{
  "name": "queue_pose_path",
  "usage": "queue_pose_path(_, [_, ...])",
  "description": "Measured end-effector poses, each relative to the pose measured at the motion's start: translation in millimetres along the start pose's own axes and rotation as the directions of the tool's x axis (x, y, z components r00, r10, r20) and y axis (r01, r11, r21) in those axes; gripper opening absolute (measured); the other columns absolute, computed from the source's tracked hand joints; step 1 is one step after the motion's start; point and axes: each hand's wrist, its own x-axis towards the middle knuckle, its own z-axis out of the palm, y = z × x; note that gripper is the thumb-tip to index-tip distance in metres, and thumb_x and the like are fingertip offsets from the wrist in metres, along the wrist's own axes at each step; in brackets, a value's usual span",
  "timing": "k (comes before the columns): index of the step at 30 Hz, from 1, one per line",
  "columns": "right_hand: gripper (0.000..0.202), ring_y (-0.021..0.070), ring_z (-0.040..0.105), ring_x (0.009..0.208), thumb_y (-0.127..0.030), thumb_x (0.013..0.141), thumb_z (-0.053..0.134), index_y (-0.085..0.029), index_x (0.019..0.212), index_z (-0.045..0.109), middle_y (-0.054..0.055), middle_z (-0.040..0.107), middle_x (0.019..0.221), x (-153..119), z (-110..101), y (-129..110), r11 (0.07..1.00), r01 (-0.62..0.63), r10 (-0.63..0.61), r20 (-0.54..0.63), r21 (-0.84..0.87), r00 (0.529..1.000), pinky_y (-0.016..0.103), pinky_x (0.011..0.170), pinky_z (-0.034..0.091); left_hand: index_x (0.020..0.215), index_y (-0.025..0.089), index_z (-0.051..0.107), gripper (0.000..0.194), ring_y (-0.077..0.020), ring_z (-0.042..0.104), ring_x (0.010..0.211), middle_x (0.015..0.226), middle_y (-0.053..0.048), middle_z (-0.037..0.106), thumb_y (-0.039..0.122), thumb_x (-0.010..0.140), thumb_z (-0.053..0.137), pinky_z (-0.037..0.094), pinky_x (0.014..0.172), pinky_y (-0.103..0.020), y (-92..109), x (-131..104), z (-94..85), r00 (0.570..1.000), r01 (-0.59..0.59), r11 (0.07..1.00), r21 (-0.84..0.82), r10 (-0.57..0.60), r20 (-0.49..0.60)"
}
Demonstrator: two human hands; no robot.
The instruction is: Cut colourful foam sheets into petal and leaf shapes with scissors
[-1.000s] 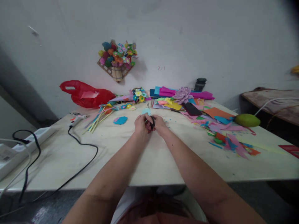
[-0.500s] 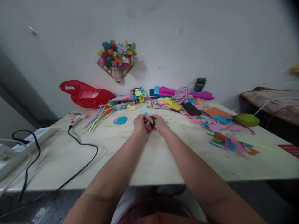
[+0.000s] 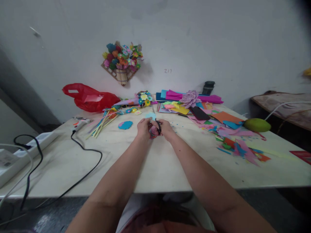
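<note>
Near the middle of the table, my right hand (image 3: 166, 128) is closed on the black handles of a pair of scissors (image 3: 158, 127). The scissors' blades point away from me, beside the paper. Just to the left, my left hand (image 3: 143, 127) pinches a light blue piece of paper (image 3: 151, 115). Something pink and red (image 3: 153, 132) shows between and below the two hands; its shape is unclear. A blue scalloped paper piece (image 3: 125, 125) lies on the table to the left.
Behind are a red bag (image 3: 97, 102), paper flowers (image 3: 144, 98) and paper strips (image 3: 103, 123). A glue gun (image 3: 81, 123) with a black cord lies left. Coloured sheets, a dark phone (image 3: 199, 113), scraps (image 3: 240, 150) and a green fruit (image 3: 257, 125) are right.
My left hand has shifted slightly left, away from my right hand. The light blue paper has moved or turned a little, and more of the pink and red thing shows.
</note>
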Motion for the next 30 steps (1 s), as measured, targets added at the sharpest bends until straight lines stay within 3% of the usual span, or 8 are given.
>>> queue_pose_path(4, [0.024, 0.0083, 0.042, 0.032, -0.032, 0.073, 0.066, -0.017, 0.063, 0.050, -0.005, 0.047, 0.039, -0.9, 0.7, -1.8, 1.000, -0.008, 0.008, 0.008, -0.002, 1.000, 0.019, 0.031, 0.029, 0.056, 0.018, 0.043, 0.025, -0.0106, 0.055, 0.048, 0.048, 0.005, 0.051, 0.011, 0.055, 0.067, 0.045, 0.057, -0.024, 6.0, 2.1, -3.5, 0.999, -0.045, 0.999, 0.013, 0.045, 0.010])
queue_pose_path(18, [0.025, 0.0082, 0.042, 0.033, -0.032, 0.069, 0.070, -0.018, 0.061, 0.051, -0.006, 0.045, 0.039, 0.0, 0.6, -1.3, 0.999, -0.026, 0.026, 0.013, -0.030, 1.000, 0.020, 0.033, 0.029, 0.052, 0.018, 0.039, 0.033, -0.0079, 0.050, 0.043, 0.045, 0.006, 0.044, 0.011, 0.051, 0.071, 0.044, 0.050, -0.020, 19.0, 3.0, -11.2, 0.998, -0.047, 0.996, 0.075, 0.044, 0.043])
queue_pose_path(22, [0.024, 0.0074, 0.040, 0.032, -0.031, 0.069, 0.070, -0.018, 0.062, 0.051, -0.006, 0.046, 0.038, 1.6, 0.3, -1.3, 0.998, -0.066, 0.066, 0.007, -0.016, 0.998, 0.019, 0.034, 0.031, 0.052, 0.018, 0.040, 0.031, -0.0083, 0.052, 0.046, 0.046, 0.006, 0.047, 0.011, 0.050, 0.070, 0.047, 0.053, -0.021, 19.5, 6.5, -15.2, 0.997, -0.058, 0.994, 0.097, 0.053, 0.054])
queue_pose_path(30, [0.030, 0.0075, 0.046, 0.033, -0.040, 0.070, 0.071, -0.015, 0.072, 0.055, -0.003, 0.053, 0.045, 13.7, -16.1, 6.6, 1.000, -0.009, 0.009, -0.006, -0.003, 1.000, 0.017, 0.029, 0.027, 0.051, 0.016, 0.044, 0.028, -0.0096, 0.055, 0.052, 0.054, 0.001, 0.056, 0.013, 0.049, 0.071, 0.048, 0.056, -0.023, 22.8, 10.4, -23.1, 0.992, -0.024, 0.983, 0.184, 0.001, 0.123])
